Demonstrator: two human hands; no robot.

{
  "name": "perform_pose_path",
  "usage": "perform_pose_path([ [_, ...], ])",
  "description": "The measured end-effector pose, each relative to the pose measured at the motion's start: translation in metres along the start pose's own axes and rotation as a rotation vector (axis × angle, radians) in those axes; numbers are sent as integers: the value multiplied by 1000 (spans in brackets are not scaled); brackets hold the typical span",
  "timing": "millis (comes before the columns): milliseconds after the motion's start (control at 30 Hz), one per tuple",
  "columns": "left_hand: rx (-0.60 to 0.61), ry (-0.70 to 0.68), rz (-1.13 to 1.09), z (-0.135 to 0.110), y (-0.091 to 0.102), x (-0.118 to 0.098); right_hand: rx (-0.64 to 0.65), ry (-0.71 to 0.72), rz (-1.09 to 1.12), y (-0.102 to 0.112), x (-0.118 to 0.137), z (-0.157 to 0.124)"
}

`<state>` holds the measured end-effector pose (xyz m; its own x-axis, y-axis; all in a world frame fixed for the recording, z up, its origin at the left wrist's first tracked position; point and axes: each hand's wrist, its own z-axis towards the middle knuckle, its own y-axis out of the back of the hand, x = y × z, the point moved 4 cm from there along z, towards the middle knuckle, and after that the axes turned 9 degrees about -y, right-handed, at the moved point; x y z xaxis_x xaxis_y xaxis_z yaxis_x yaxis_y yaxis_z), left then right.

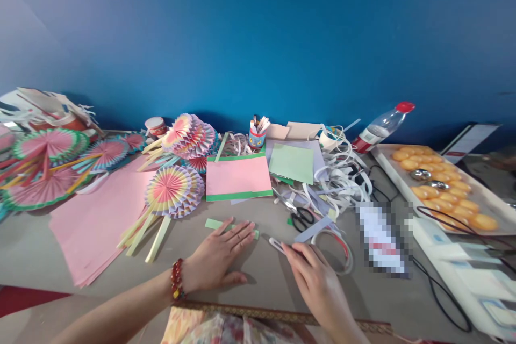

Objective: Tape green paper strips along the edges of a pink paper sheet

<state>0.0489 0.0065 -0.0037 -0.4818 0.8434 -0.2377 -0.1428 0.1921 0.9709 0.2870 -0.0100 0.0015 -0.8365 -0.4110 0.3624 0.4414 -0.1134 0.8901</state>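
My left hand [221, 252] lies flat, fingers stretched, pressing a light green paper strip [213, 223] on the grey table [266, 279]. Both ends of the strip show beyond the fingers. To its right, my right hand [312, 279] grips a white utility knife [276, 245], whose tip points toward the strip's right end, a little apart from it. A roll of clear tape [342, 252] lies just beyond the right hand, near scissors with black handles [301, 219]. Behind the left hand is a pink paper sheet with green borders [237, 177].
Folded paper fans [171, 191] and pink sheets [108, 209] lie left. A pen cup [257, 134], green paper [292, 162] and white strip scraps [346, 183] sit at the back. Rightward are a bottle [381, 126], a tray of orange pieces [382, 158] and a cable [443, 293].
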Motion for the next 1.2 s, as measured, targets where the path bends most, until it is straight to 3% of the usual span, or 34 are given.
perform_pose_path([
  [267, 7, -6, 43, 1, 1, -2, -46, -12, -23, -8, 6, 10],
  [1000, 2, 21, 52, 2, 1, -2, 35, -12, 6, -10, 19, 4],
  [1200, -23, 30, 77, -6, 8, -3, 30, -22, -5, -9, 22, 5],
])
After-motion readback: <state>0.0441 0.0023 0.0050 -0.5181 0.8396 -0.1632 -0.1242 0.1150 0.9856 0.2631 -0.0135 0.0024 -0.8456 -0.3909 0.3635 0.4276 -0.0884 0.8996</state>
